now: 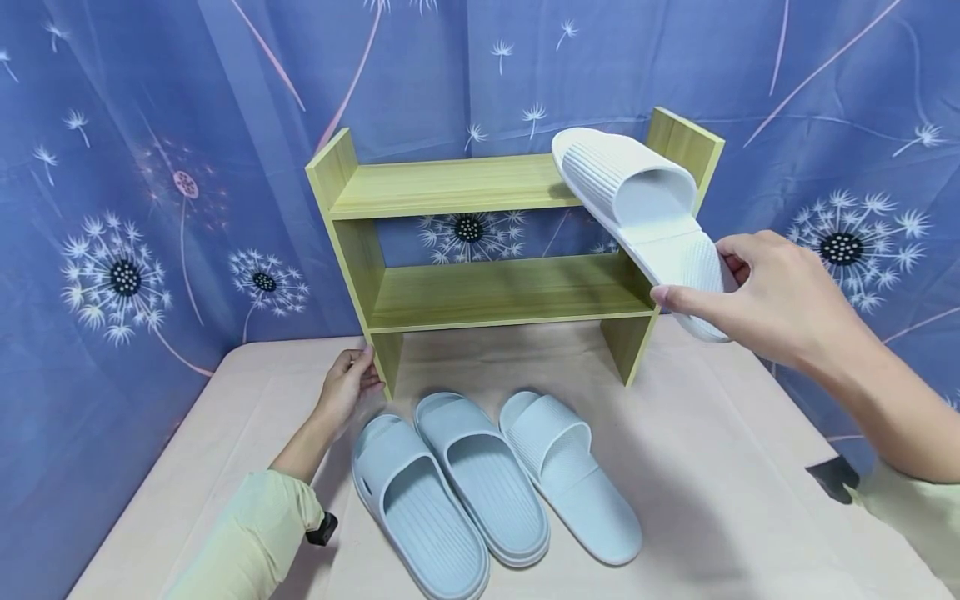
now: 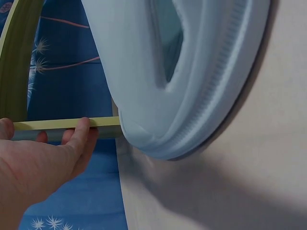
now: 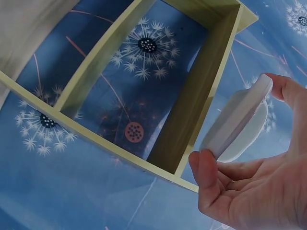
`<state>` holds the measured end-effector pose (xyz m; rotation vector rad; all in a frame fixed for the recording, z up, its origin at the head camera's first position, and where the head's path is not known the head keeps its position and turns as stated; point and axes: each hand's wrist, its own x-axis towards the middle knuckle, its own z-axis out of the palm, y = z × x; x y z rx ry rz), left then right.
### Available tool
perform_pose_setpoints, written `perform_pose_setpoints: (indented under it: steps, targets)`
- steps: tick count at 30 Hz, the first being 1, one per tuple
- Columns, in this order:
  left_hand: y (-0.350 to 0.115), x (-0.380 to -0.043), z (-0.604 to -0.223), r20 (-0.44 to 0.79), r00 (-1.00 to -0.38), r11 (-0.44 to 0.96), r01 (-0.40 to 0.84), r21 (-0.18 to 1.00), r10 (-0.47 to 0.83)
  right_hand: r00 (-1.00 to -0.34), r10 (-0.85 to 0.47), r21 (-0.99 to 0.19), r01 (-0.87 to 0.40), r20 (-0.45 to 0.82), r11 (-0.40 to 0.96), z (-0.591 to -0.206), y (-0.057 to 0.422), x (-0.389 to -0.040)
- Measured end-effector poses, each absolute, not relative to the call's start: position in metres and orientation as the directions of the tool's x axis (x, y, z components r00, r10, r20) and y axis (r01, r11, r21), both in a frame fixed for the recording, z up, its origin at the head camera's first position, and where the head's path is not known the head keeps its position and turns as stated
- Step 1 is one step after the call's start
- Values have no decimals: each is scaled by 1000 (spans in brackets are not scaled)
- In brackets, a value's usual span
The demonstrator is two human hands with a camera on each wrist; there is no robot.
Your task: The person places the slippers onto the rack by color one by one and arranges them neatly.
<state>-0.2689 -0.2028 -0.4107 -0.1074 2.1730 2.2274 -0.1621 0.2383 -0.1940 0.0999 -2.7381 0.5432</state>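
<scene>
My right hand (image 1: 783,296) pinches a white slipper (image 1: 660,237) by its heel, thumb on one side and fingers on the other. Its toe is tilted up and overlaps the right part of the top board of a wooden shoe rack (image 1: 480,292). In the right wrist view the white slipper (image 3: 240,117) appears edge-on beside the rack. Low on the rack's left side panel (image 2: 103,120), my left hand (image 1: 348,385) grips the edge. A pair of blue-grey slippers (image 1: 480,483) and a single light blue slipper (image 1: 570,479) lie in front of the rack.
The rack stands on a table with a pale cloth (image 1: 720,500). Behind it and at both sides hangs a blue curtain (image 1: 187,100) with a dandelion print. The left hand is just beyond the toes of the blue-grey pair.
</scene>
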Motion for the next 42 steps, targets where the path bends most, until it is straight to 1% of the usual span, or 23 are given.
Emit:
perform_pose_setpoints:
  steps: [6,12,21,32,42]
  targets:
    - [-203,-268,-409,-66,-997,-18,-66,998,-30,-937,-3,-340,-130,350,932,-181,235,-174]
    - [-202,-268,-409,-66,-997,-16,-66,998,-28,-946,8,-329,-104,323,938,-168,232,-187]
    - [-201,-267,-410,-63,-998,-4,-63,998,-30,-971,42,-332,-40,236,942,-154,224,-202]
    - [-202,-269,-412,-67,-997,-1,-67,998,-44,-982,80,-296,27,169,955,-139,215,-219]
    - [-201,-267,-411,-65,-997,-6,-65,998,-37,-983,91,-245,50,158,968,-134,208,-228]
